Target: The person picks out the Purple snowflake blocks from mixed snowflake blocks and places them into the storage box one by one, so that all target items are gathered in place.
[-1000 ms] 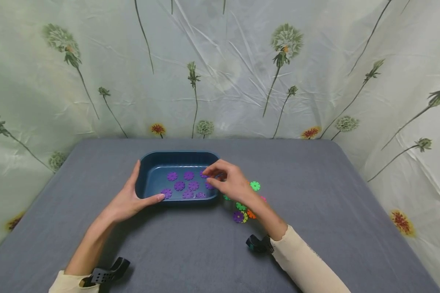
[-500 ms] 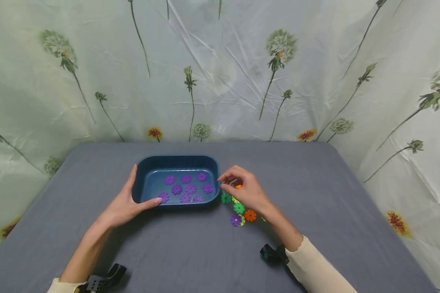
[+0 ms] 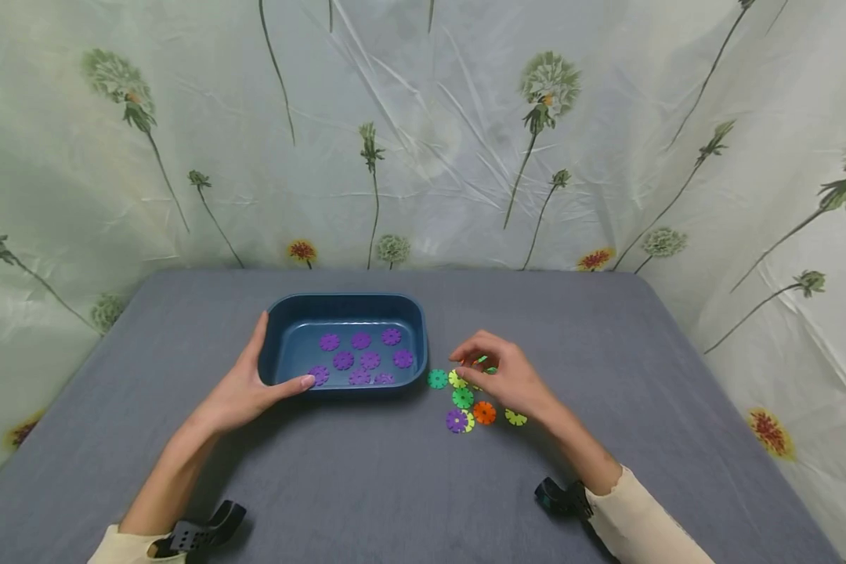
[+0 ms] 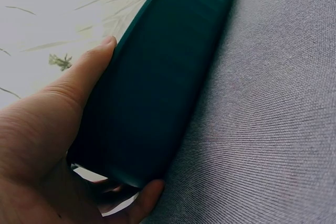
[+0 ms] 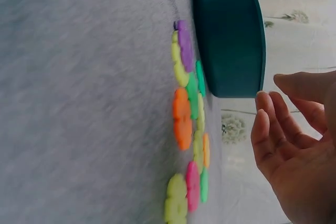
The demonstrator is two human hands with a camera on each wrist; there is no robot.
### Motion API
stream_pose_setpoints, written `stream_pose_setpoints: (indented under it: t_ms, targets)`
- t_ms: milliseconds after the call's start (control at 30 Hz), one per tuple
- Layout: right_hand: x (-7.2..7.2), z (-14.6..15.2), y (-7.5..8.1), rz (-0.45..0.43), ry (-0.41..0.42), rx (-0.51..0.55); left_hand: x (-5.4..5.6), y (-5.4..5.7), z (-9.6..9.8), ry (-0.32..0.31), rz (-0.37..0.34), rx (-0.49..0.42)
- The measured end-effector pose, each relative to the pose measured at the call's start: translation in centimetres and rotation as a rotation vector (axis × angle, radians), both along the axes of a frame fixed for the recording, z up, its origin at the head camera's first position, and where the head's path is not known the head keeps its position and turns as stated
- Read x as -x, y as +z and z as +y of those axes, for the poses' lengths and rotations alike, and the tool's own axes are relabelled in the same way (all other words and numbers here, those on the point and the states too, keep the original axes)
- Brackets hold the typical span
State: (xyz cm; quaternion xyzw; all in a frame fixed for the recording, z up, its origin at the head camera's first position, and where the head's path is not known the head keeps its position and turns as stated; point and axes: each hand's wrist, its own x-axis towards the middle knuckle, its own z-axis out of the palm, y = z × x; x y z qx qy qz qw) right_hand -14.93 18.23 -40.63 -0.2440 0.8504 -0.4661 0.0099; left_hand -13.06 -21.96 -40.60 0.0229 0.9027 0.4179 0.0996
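My left hand (image 3: 243, 388) holds the left end of a dark blue rectangular tray (image 3: 423, 329), its thumb over the near rim and its fingers at the end wall. The left wrist view shows that hand against the tray's dark outer side (image 4: 152, 77). Inside lie several purple notched discs (image 3: 343, 360). My right hand (image 3: 511, 376) hovers over a loose group of coloured notched discs, fingers bent and holding nothing. Seen from the right wrist, its fingertips are apart above an orange disc (image 5: 182, 119) and a pink disc (image 5: 193, 186).
A purple disc (image 3: 457, 421) partly covers a yellow one at the group's near end. Green discs (image 3: 438, 379) lie just right of the tray. Grey cloth (image 3: 366, 486) covers the table, and a flower-printed curtain (image 3: 451, 157) hangs behind it.
My right hand has moved from above the tray's right end out to the right, over the loose discs. The left hand keeps its hold on the tray, which stays in place.
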Motion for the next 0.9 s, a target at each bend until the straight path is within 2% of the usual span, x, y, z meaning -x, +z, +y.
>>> stream_pose_setpoints:
  t_ms: [267, 600, 900]
  targets:
    - [-0.7, 1.2, -0.6, -0.037, 0.052, -0.098, -0.1, 0.0, 0.0, 0.001, 0.001, -0.001]
    - [-1.1, 1.2, -1.5, -0.182, 0.155, -0.149, 0.1, 0.1, 0.1, 0.006, 0.008, 0.017]
    - [-1.0, 0.9, -1.5, -0.195, 0.216, -0.243, 0.1, 0.0, 0.2, 0.014, 0.001, 0.010]
